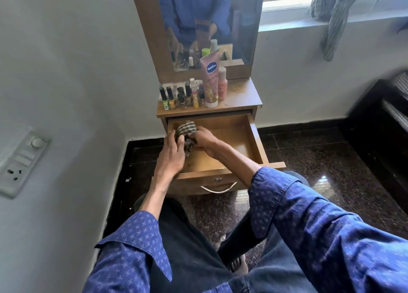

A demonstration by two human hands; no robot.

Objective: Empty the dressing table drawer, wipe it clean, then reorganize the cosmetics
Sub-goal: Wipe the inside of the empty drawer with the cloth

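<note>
The wooden drawer (pixel 254 138) of the dressing table is pulled out, with only a cloth inside. A checked cloth (pixel 187 128) is bunched at the drawer's far left corner. My left hand (pixel 173 148) and my right hand (pixel 206 139) both grip the cloth, fingers curled into it. On the table top (pixel 242 96) stand several nail polish bottles (pixel 176 97), a pink Vaseline tube (pixel 210 80) and a pink bottle (pixel 221 84).
A mirror (pixel 209 23) rises behind the cosmetics. The white wall with a switch panel (pixel 22 162) is close on the left. Dark polished floor (pixel 320 160) lies to the right, with dark furniture (pixel 388 120) at the far right. A striped cloth (pixel 333 14) hangs from the window sill.
</note>
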